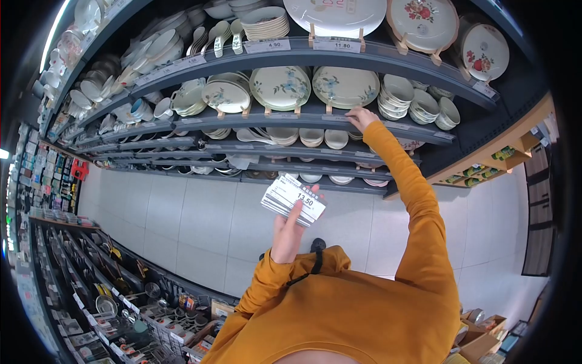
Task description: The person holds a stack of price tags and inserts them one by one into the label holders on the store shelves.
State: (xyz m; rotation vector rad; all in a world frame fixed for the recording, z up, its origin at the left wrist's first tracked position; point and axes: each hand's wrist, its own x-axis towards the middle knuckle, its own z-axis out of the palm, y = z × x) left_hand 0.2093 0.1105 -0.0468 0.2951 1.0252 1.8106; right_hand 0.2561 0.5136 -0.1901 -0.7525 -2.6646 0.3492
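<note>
My left hand is closed around a stack of white price tags, thumb on top; the upper tag reads 13.50. My right hand reaches out to the front edge of a dark shelf. Its fingers are pressed together at the label strip, and whatever lies between them is hidden. Just behind that hand stands an oval plate with blue flowers on a wooden stand. Stacked bowls are to its right, and another flowered plate is to its left.
Above hangs a shelf with large plates, spoons and price tags. Lower shelves carry more bowls. Behind me at the lower left is a rack of kitchen utensils. Pale tiled floor runs between.
</note>
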